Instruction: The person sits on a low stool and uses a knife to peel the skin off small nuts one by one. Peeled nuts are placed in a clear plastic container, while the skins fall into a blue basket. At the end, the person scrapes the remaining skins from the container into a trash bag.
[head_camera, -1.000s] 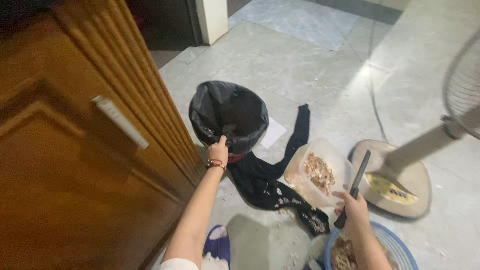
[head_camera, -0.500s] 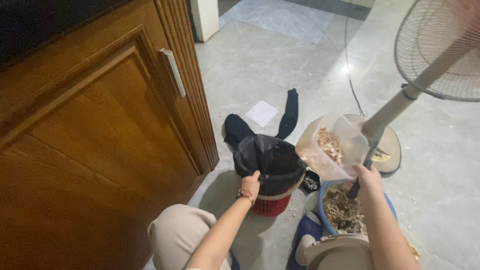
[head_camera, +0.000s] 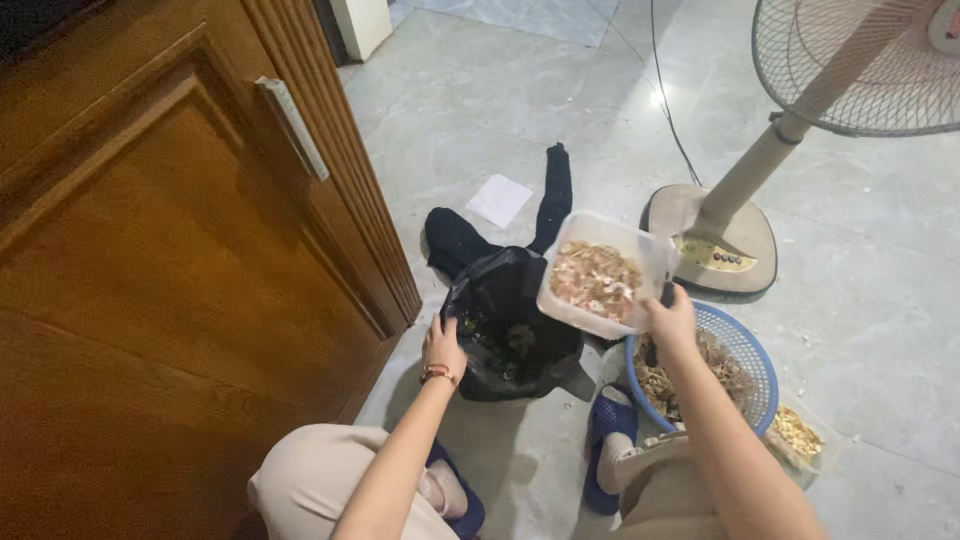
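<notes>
My left hand (head_camera: 442, 345) grips the near left rim of a small bin lined with a black bag (head_camera: 510, 325), which stands on the floor between my knees and the cabinet. My right hand (head_camera: 668, 318) holds a clear plastic tub (head_camera: 600, 275) full of pinkish peelings, tilted over the bin's right edge; a dark knife handle also shows in that hand. Just right of the bin sits a blue mesh basket (head_camera: 752, 355) with brown scraps in it.
A wooden cabinet door (head_camera: 180, 280) with a metal handle fills the left. A dark cloth (head_camera: 470, 235) and a white paper (head_camera: 500, 200) lie behind the bin. A standing fan's base (head_camera: 715, 240) and cord are at the right. Another small tub of scraps (head_camera: 800, 435) sits by my right knee.
The bin has been pulled closer to me, off the dark cloth. My right hand has carried the tub of peelings leftward, over the bin's edge. The view has dropped lower.
</notes>
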